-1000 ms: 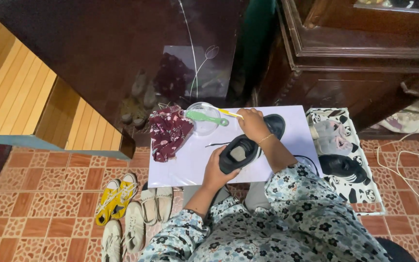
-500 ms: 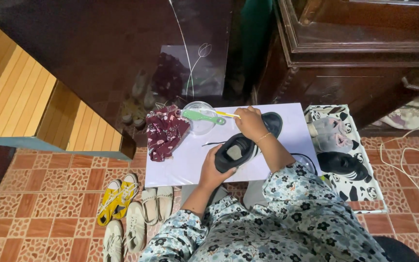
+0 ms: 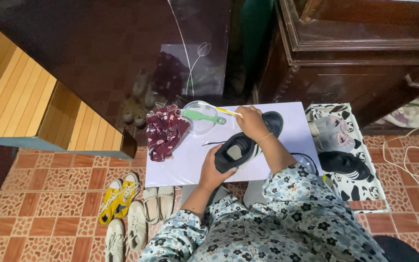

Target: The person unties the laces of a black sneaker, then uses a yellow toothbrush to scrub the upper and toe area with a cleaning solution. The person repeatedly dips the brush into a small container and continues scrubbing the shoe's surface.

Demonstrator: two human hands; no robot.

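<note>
A black sneaker (image 3: 241, 149) with white stripes lies on a small white table (image 3: 185, 160). My left hand (image 3: 213, 171) grips its heel end. My right hand (image 3: 249, 121) rests over the shoe's front and holds a thin yellow-handled tool (image 3: 228, 111), likely a toothbrush, pointing left toward a clear bowl (image 3: 201, 125). A green brush (image 3: 202, 116) lies across that bowl. A dark red patterned cloth (image 3: 165, 132) is bunched at the table's left end.
A black-and-white patterned mat (image 3: 360, 187) on the right carries a pink pair (image 3: 333, 133) and a black shoe (image 3: 347, 165). Yellow sneakers (image 3: 118, 196), sandals (image 3: 158, 204) and white sneakers (image 3: 124, 233) sit on the tiled floor at left. A dark wooden cabinet (image 3: 355, 58) stands behind.
The view has shifted slightly. Both hands stay on the black sneaker, with my right hand a little further over its front.
</note>
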